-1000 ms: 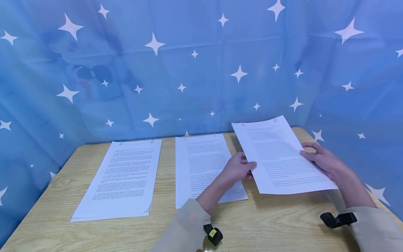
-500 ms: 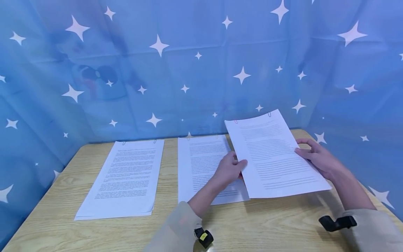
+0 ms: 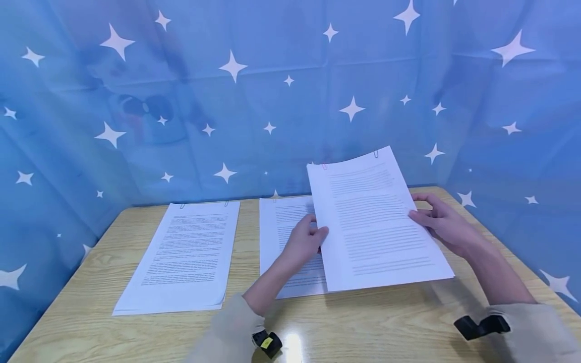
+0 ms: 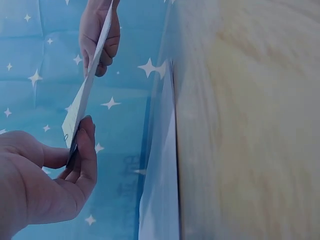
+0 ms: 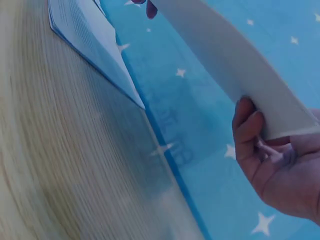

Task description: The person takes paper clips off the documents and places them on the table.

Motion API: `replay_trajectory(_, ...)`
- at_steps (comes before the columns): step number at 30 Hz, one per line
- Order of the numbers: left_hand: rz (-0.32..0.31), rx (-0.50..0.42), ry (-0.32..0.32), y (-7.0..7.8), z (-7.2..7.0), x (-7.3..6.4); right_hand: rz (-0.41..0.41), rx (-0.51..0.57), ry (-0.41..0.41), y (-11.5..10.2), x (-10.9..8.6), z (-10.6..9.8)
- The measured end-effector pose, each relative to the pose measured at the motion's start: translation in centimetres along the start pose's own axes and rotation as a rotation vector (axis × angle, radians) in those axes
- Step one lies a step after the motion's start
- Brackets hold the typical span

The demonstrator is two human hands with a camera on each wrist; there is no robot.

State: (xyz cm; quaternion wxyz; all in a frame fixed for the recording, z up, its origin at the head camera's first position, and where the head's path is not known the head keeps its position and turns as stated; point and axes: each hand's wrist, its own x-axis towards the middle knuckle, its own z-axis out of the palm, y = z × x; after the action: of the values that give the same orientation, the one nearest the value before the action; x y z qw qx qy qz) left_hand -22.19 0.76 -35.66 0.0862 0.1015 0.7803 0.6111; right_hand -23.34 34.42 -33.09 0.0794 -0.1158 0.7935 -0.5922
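A stack of printed paper (image 3: 379,222) is held up off the table, tilted, with a pink paper clip (image 3: 324,167) and a dark paper clip (image 3: 375,154) on its top edge. My left hand (image 3: 301,242) pinches its left edge, thumb on the printed face and fingers behind, as the left wrist view also shows. On the opposite edge my right hand (image 3: 447,224) grips the sheets between thumb and fingers. In the right wrist view that hand (image 5: 280,165) has its fingers under the stack's back. A second printed stack (image 3: 272,237) lies on the table, partly covered by the left hand and the raised stack.
A third printed stack (image 3: 181,257) with two paper clips lies at the left of the wooden table (image 3: 363,322). Behind the table hangs a blue curtain (image 3: 254,101) with white stars, which also runs along both sides.
Both hands have carried the raised stack to the left and slightly upward, so it now covers more of the middle stack. The grip of both hands is unchanged.
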Motion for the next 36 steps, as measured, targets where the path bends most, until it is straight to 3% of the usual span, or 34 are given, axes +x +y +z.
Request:
replay_trajectory(6, 0.011, -0.016, 0.029, -0.3, -2.2, -0.8, -0.039, -0.08, -0.042, -0.8, 0.7, 1.8)
replay_trajectory(19, 0.007, 0.027, 0.122, -0.5, -6.5, -2.6, -0.093, -0.003, -0.193, -2.1, 1.9, 5.6)
replay_trajectory(30, 0.059, -0.019, 0.093, -1.0, -10.0, -4.6, -0.094, 0.023, -0.296, -3.4, 2.7, 8.3)
replay_trajectory(36, 0.06, -0.015, 0.106, -1.0, -11.1, -5.2, -0.085, -0.02, -0.333, -4.3, 3.2, 9.3)
